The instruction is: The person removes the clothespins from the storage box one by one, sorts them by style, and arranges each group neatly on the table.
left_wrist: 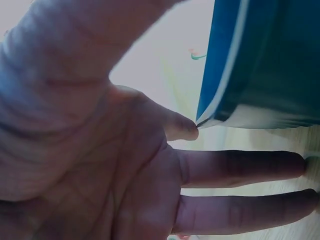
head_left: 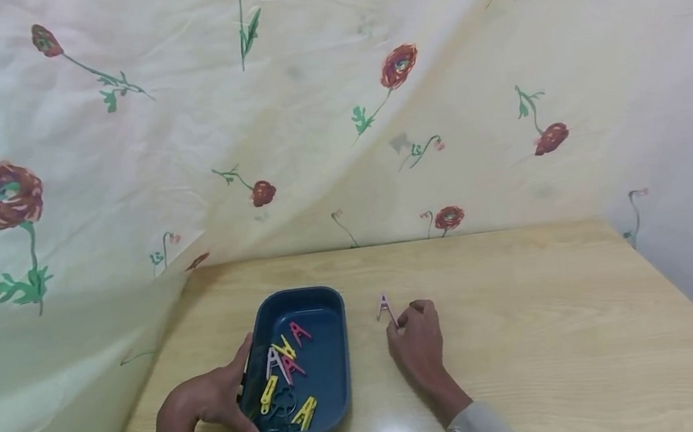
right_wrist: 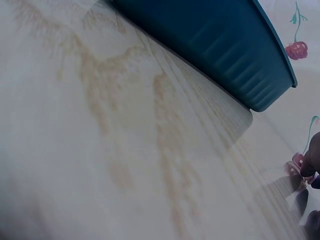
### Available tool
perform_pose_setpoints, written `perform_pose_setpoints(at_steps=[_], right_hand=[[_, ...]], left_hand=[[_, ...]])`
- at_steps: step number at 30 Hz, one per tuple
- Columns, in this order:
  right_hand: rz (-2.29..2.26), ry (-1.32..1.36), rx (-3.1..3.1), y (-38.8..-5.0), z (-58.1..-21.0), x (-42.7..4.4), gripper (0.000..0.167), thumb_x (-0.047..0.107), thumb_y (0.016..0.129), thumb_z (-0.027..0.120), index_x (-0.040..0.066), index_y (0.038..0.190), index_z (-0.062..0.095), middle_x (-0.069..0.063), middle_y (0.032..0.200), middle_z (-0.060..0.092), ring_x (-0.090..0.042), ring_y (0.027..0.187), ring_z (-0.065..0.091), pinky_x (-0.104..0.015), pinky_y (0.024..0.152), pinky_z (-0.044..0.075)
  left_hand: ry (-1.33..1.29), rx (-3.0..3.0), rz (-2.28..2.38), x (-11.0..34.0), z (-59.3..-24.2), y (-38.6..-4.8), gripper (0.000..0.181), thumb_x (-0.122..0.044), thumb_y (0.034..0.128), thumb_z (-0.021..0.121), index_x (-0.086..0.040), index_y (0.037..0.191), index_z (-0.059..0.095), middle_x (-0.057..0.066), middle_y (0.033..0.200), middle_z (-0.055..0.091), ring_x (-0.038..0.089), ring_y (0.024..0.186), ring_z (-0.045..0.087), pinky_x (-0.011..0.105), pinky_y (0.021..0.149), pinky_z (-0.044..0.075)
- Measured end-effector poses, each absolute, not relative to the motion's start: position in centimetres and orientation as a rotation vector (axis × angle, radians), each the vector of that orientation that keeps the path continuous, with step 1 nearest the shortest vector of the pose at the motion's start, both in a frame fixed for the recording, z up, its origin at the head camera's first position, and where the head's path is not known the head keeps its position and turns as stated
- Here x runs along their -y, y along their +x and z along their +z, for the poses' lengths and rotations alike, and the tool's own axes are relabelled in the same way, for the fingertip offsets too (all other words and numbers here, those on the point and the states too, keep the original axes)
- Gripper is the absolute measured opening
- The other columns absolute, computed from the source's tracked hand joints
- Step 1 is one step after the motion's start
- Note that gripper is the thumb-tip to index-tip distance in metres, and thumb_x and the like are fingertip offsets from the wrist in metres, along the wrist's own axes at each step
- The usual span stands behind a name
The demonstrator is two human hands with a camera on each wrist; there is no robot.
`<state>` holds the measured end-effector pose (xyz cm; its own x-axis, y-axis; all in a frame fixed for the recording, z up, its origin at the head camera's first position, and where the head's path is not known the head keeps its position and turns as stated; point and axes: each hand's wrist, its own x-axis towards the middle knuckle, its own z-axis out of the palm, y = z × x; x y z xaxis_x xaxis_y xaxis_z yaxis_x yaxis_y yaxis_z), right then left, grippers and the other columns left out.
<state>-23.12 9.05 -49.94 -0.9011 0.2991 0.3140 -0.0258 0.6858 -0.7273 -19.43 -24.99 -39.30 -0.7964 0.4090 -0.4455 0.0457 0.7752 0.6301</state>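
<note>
A dark blue plastic tray [head_left: 331, 360] stands on the table, with several yellow, pink and pale clothespins in it. My left hand [head_left: 216, 398] lies along the tray's left side, thumb at the near corner and fingers spread. In the left wrist view, two straight fingers [left_wrist: 240, 170] extend beside the tray's wall [left_wrist: 280, 65]. My right hand [head_left: 419, 343], to the right of the tray, pinches a pale pink clothespin [head_left: 384, 303] by one leg. Only fingertips [right_wrist: 314, 152] of that hand show at the edge of the right wrist view.
Inside the tray, a dark ring-shaped piece [head_left: 282, 401] lies among the clothespins. The light wooden table [head_left: 559, 334] extends to the right. A flower-printed cloth [head_left: 308, 106] hangs behind the table and along its left side.
</note>
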Motion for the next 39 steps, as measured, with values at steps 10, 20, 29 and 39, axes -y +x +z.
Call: perform_pose_setpoints(at_steps=[10, 20, 29, 39], right_hand=[[1.066, -0.213, 2.506, -23.2, -50.4, -8.9, 0.021, 0.017, 0.084, 0.070, -0.002, 0.091, 0.067, -0.015, 0.116, 0.051, -0.032, 0.100, 0.054, -0.045, 0.076, 0.050], [1.127, -0.248, 2.544, -23.5, -50.1, -8.7, 0.033, 0.023, 0.088, 0.066, -0.004, 0.106, 0.062, -0.016, 0.118, 0.048, -0.031, 0.098, 0.050, -0.044, 0.075, 0.046], [1.182, -0.230, 2.474, -23.6, -50.0, -9.0, 0.039, 0.025, 0.090, 0.066, -0.005, 0.114, 0.060, -0.018, 0.120, 0.050, -0.033, 0.108, 0.050, -0.050, 0.088, 0.046], [1.201, 0.060, 2.235, -23.8, -47.9, -7.2, 0.018, 0.009, 0.087, 0.069, -0.004, 0.098, 0.069, -0.019, 0.100, 0.061, -0.035, 0.095, 0.059, -0.049, 0.082, 0.048]], left_hand=[[0.426, -2.366, 0.890, 25.1, -40.3, -19.5, 0.153, -0.037, 0.0602, 0.097, -0.007, 0.156, -0.019, 0.028, 0.160, 0.018, 0.041, 0.140, 0.032, 0.062, 0.113, 0.023], [0.537, -2.261, 1.064, 24.8, -42.3, -19.0, 0.152, -0.038, 0.0680, 0.093, -0.010, 0.151, -0.032, 0.023, 0.164, -0.006, 0.042, 0.148, 0.014, 0.061, 0.116, 0.016], [0.622, -2.340, 1.051, 24.3, -43.5, -18.5, 0.156, -0.046, 0.0655, 0.093, -0.008, 0.149, -0.034, 0.025, 0.163, -0.012, 0.059, 0.142, -0.004, 0.070, 0.112, 0.008], [0.585, -2.335, 1.062, 24.3, -43.5, -18.0, 0.156, -0.040, 0.0663, 0.094, -0.006, 0.149, -0.034, 0.024, 0.162, -0.017, 0.054, 0.143, -0.011, 0.068, 0.112, -0.002]])
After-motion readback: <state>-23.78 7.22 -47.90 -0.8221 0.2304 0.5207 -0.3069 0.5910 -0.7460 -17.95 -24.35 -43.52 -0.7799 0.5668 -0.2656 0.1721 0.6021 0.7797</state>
